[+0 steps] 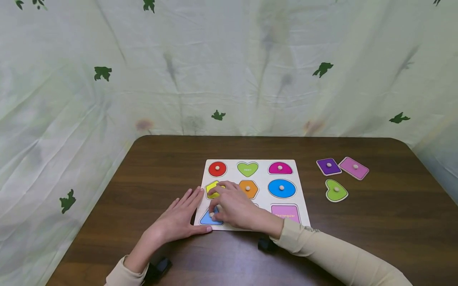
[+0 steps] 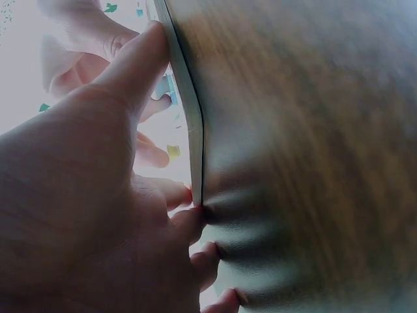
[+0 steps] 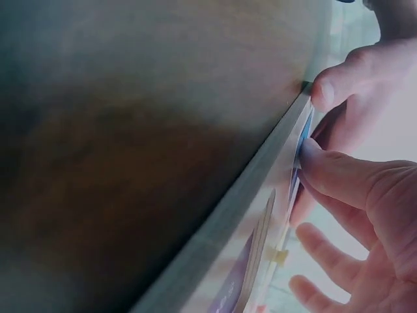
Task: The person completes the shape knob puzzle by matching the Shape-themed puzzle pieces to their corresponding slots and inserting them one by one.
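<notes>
A white puzzle board [image 1: 262, 165] lies on the table. My right hand [image 1: 237, 208] pinches the knob of a blue triangle puzzle piece [image 1: 207, 220] at the board's lower left corner, over its slot; I cannot tell if it sits flush. With fingers spread, my left hand [image 1: 177, 222] rests along the board's left edge, thumb at the front edge. Fitted in the board are a red circle [image 1: 214, 171], magenta half circle [image 1: 273, 170], orange hexagon [image 1: 253, 191], blue oval [image 1: 275, 190] and a partly hidden yellow piece [image 1: 211, 192]. The heart slot [image 1: 247, 171] and rectangle slot [image 1: 291, 212] show printed words.
On the table to the right of the board lie a purple piece [image 1: 325, 170], a pink rectangle piece [image 1: 359, 172] and a green heart piece [image 1: 332, 194], each with a knob. A leaf-patterned curtain [image 1: 229, 79] hangs behind the brown table [image 1: 157, 171].
</notes>
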`<state>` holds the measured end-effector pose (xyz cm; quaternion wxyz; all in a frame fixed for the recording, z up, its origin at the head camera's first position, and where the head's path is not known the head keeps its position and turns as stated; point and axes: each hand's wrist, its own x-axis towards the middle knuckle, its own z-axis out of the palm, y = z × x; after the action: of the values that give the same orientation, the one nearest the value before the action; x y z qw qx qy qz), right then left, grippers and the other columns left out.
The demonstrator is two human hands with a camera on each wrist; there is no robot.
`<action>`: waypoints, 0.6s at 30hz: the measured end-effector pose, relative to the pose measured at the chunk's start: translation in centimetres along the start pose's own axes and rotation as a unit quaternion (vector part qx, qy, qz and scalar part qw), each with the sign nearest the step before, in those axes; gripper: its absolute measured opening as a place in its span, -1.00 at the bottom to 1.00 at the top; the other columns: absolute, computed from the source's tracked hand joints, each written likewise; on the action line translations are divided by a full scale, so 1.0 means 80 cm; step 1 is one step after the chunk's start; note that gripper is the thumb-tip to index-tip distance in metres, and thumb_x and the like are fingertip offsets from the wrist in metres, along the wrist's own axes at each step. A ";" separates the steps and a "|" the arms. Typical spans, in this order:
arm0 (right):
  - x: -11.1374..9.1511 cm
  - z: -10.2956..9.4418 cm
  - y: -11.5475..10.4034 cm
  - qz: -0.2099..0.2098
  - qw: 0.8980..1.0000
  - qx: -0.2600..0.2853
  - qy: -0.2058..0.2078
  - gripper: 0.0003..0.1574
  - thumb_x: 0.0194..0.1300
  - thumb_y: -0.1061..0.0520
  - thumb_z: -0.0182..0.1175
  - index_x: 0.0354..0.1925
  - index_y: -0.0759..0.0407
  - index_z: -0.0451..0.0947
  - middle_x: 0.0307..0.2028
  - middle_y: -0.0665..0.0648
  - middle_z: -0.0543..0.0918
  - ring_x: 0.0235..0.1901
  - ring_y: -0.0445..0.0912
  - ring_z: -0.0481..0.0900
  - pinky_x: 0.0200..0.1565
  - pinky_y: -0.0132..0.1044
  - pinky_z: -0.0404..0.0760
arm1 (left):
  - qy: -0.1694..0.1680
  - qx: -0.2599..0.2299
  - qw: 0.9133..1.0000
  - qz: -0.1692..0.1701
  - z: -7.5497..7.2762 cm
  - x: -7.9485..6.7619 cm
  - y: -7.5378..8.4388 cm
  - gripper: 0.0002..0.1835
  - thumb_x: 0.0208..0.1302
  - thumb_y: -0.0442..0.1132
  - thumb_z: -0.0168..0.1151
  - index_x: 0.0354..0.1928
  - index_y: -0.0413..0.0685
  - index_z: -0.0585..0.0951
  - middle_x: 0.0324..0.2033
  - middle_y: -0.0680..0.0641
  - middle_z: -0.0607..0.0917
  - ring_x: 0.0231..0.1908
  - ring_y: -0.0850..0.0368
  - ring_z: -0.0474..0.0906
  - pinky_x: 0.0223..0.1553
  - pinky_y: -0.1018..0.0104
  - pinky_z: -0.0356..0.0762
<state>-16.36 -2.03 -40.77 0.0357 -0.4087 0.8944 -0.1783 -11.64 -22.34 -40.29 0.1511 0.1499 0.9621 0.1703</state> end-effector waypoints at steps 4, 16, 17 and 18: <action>-0.002 -0.004 0.001 -0.006 1.000 -0.007 -0.001 -0.83 0.14 -0.11 0.44 -0.23 -0.25 0.78 0.16 -0.03 0.56 0.29 0.01 0.27 0.31 0.04 0.21 | -0.001 -0.004 1.000 -0.002 -0.001 0.000 0.001 0.19 0.06 0.44 0.26 0.56 -0.08 0.01 0.54 -0.11 -0.02 0.50 -0.17 -0.16 0.38 -0.29 -0.11; -0.022 -0.029 0.022 0.030 0.999 0.024 0.027 -0.72 0.09 -0.05 0.49 -0.17 -0.15 0.77 0.13 -0.03 0.57 0.24 -0.02 0.33 0.29 0.03 0.27 | -0.007 -0.005 1.000 -0.011 0.000 0.003 0.000 0.21 0.04 0.45 0.27 0.56 -0.06 0.00 0.54 -0.11 -0.02 0.50 -0.17 -0.17 0.38 -0.29 -0.12; -0.024 -0.031 0.025 0.034 0.999 0.025 0.031 -0.72 0.08 -0.05 0.49 -0.17 -0.15 0.77 0.13 -0.03 0.56 0.24 -0.02 0.33 0.28 0.03 0.28 | -0.007 -0.005 1.000 -0.011 0.000 0.003 0.000 0.21 0.03 0.45 0.27 0.56 -0.06 0.00 0.54 -0.11 -0.02 0.50 -0.17 -0.17 0.38 -0.29 -0.12; -0.026 -0.033 0.028 0.039 0.998 0.027 0.036 -0.73 0.08 -0.04 0.49 -0.18 -0.15 0.77 0.13 -0.03 0.56 0.24 -0.02 0.33 0.27 0.04 0.29 | -0.007 -0.006 1.000 -0.012 0.000 0.003 0.000 0.21 0.03 0.45 0.26 0.56 -0.06 0.00 0.54 -0.11 -0.02 0.50 -0.16 -0.17 0.38 -0.29 -0.12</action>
<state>-17.10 1.63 -39.28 0.0217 -0.3661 0.9050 -0.2158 -11.87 -22.24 -40.33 0.1611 0.1391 0.9617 0.1727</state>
